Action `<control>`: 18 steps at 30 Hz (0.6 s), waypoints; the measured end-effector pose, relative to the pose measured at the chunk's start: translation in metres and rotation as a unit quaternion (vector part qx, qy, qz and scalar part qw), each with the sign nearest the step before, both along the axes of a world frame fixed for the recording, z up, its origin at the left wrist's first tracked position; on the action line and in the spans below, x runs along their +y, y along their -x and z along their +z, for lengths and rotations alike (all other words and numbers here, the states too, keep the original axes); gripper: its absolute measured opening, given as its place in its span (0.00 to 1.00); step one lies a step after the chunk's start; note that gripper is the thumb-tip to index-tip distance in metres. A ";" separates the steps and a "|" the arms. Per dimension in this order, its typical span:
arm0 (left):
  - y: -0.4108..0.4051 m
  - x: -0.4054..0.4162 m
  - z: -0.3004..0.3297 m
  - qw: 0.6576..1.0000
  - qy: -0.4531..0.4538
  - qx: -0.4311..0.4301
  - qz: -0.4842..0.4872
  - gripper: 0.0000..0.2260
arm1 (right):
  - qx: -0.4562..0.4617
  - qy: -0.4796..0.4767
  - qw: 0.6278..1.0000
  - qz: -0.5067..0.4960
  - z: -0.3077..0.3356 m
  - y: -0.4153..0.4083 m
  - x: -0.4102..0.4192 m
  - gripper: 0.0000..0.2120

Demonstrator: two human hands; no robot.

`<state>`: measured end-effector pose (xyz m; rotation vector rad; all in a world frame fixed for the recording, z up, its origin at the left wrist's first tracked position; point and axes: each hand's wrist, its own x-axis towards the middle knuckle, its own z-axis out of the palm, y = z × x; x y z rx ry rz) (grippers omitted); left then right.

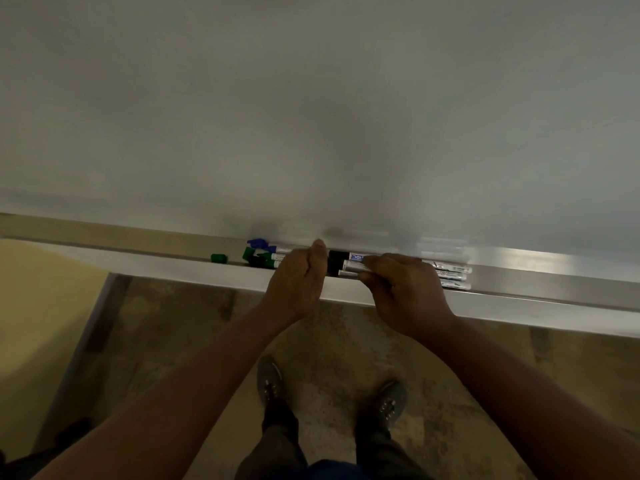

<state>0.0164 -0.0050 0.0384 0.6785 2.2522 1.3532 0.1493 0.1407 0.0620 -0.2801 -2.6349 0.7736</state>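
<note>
Head view: the whiteboard (311,98) fills the upper half, upright, with the floor (173,323) far below. Along the board's foot runs the tray (554,275), a narrow metal ledge with a raised front lip; that lip is likely why loose pens stay put there.

The right hand (405,292) reaches over the lip, fingers curled down round the barrels of the markers (334,263), a bundle lying lengthwise in the tray with black caps pointing left. The left hand (298,278) stands on edge, thumb up, against those caps, seemingly squaring the ends so that the bundle lines up. Its fingers are curled out of sight on the far side, so I cannot tell whether it grasps anything.

Just left of it lie the green markers (265,260) and a blue marker (258,243), askew. A loose green cap (219,258) sits apart, further left.

Room is tight across the tray, between board and lip. Along it, both ends lie open for sliding, and upward is free for lifting.
</note>
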 end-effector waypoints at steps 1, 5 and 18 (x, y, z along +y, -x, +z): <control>-0.004 -0.002 -0.005 1.000 0.020 0.004 -0.015 0.25 | -0.023 0.005 1.000 0.010 -0.003 -0.003 0.002 0.10; -0.022 -0.002 -0.025 0.997 0.056 0.005 -0.045 0.23 | -0.103 0.042 0.993 0.024 -0.022 -0.009 0.014 0.08; -0.010 0.011 -0.052 0.991 0.017 0.095 -0.091 0.08 | -0.145 0.054 0.988 -0.027 -0.069 0.002 0.025 0.11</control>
